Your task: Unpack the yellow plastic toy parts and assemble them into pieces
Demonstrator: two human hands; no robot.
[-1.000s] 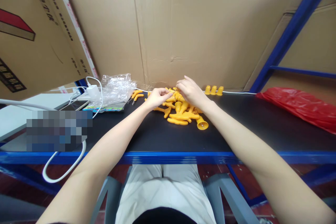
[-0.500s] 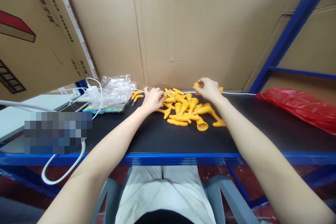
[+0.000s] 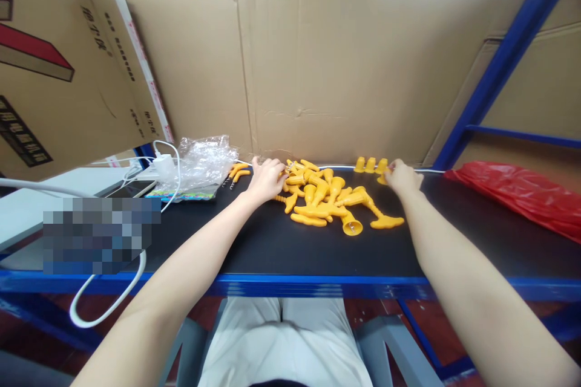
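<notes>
My right hand pinches a yellow plastic cup at the back right of the black table. Just behind it, several matching yellow cups stand in a short row along the cardboard. At the left edge of a pile of yellow corkscrew parts, my left hand has its fingers curled closed; what lies in them is mostly hidden. One cup lies on its side at the pile's front with metal inside. Left of that hand lie yellow handles with metal spirals.
Crumpled clear plastic lies at the left beside a white charger and cable. A red plastic bag rests on the right. Cardboard walls the back; a blue rail edges the front.
My right hand has moved right, from behind the pile to the row of cups, with a yellow cup in its fingers. My left hand stays at the pile. The view has tilted slightly up.
</notes>
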